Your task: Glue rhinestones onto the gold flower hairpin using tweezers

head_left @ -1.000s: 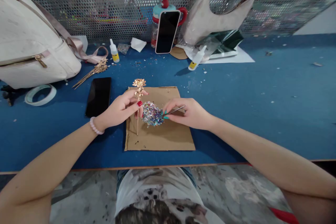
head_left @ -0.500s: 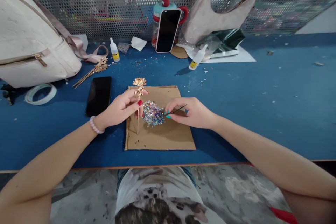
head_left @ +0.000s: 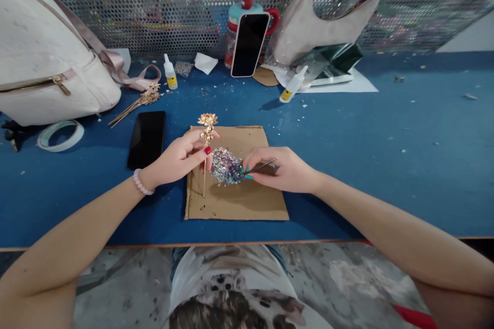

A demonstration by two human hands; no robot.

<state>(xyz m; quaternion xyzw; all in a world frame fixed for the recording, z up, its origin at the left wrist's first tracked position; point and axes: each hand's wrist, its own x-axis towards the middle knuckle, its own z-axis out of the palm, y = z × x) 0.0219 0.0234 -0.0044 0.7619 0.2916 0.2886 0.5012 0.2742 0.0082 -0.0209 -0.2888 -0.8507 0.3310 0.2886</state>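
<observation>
Between thumb and fingers, my left hand [head_left: 185, 158] holds a gold flower-topped hairpin [head_left: 207, 128] upright, its stem pointing down toward me. My right hand [head_left: 278, 168] is closed around slim dark tweezers [head_left: 263, 165], whose tips are at the right edge of a pile of small multicoloured rhinestones [head_left: 227, 165]. Whether a stone sits in the tips is too small to make out. The pile lies on a square of brown cardboard [head_left: 247, 203], under and between both hands.
Left of the cardboard lie a black phone [head_left: 145, 140], more gold hairpins [head_left: 135, 103] and a tape roll [head_left: 60, 136] beside a white backpack [head_left: 50, 56]. Farther back are two glue bottles [head_left: 170, 73], a propped phone [head_left: 250, 45], a red-handled cup [head_left: 247, 8] and a pale bag [head_left: 309, 31].
Both hands keep their holds and hardly move. The whole view shifts slightly, and the tweezers stay by the rhinestone pile.
</observation>
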